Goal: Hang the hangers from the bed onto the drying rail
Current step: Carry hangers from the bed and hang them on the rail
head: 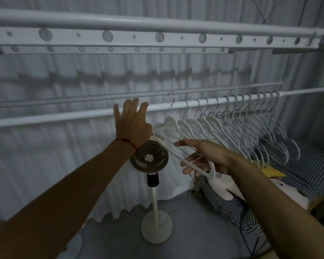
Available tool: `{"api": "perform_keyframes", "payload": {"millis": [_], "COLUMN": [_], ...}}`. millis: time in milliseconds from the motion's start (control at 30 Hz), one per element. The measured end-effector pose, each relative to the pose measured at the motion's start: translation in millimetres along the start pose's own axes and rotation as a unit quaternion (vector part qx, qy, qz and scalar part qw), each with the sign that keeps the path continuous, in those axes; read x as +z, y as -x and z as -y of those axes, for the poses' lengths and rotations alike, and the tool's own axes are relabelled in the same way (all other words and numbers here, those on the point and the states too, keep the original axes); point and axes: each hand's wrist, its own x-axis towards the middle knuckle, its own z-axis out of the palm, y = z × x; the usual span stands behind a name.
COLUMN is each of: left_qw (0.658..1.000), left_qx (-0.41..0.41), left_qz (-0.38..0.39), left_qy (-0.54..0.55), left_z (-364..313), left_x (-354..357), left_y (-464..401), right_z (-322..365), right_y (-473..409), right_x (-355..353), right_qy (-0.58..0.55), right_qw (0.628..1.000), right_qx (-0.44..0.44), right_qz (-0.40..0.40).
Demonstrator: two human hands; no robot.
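1. Head view: a round-headed fan [149,158] on a thin white pole stands on the grey floor [120,240] right under my arms, and its grille sits behind my left wrist. Pleated pale curtains [45,156] fill the back, with a perforated rack beam [138,37] high overhead.
2. My left hand [133,124] is raised in front of the drying rail [64,115], fingers spread and holding nothing; it covers a short stretch of the rail.
3. My right hand [204,157] pinches the lower bar of a white hanger [185,157], thumb on top and fingers curled beneath. Its hook [171,101] stands up close to the rail, at the left end of the hung row; I cannot tell if it is over the rail.
4. The row of hangers [241,126] hangs on the rail to the right, packed tight, so the far ones blur into one another.
5. The bed [297,165] with a checked cover is cut off at the right edge; a white and yellow soft toy [269,173] lies on it, half hidden by my right forearm.
6. The hangers are slim plastic with metal hooks; the rail is a smooth white tube.
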Motion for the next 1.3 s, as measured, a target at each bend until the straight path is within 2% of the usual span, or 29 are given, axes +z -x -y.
{"api": "perform_keyframes", "payload": {"millis": [167, 633, 933, 1133, 1233, 1300], "left_qw": [0.998, 0.999, 0.999, 0.996, 0.994, 0.988], "left_qx": [0.007, 0.022, 0.017, 0.011, 0.007, 0.021], "left_qz": [0.056, 0.030, 0.042, 0.080, 0.091, 0.070], "left_qy": [0.017, 0.029, 0.022, 0.023, 0.063, 0.133], "left_z": [3, 5, 5, 0, -16, -37], "left_x": [11, 17, 17, 13, 6, -4], "left_y": [0, 0, -2, 0, 16, 37], "right_z": [-8, -37, -59, -86, -101, -112], "right_y": [-20, -31, -14, -10, 3, 16], "right_x": [1, -4, -5, -4, -5, -6], "right_qy": [0.004, -0.027, -0.062, -0.071, -0.066, -0.061], "right_qw": [0.999, 0.995, 0.993, 0.991, 0.992, 0.993], "right_qx": [0.031, 0.086, 0.066, 0.061, 0.062, 0.067], "right_qz": [-0.006, -0.030, -0.076, -0.099, -0.087, -0.077]}}
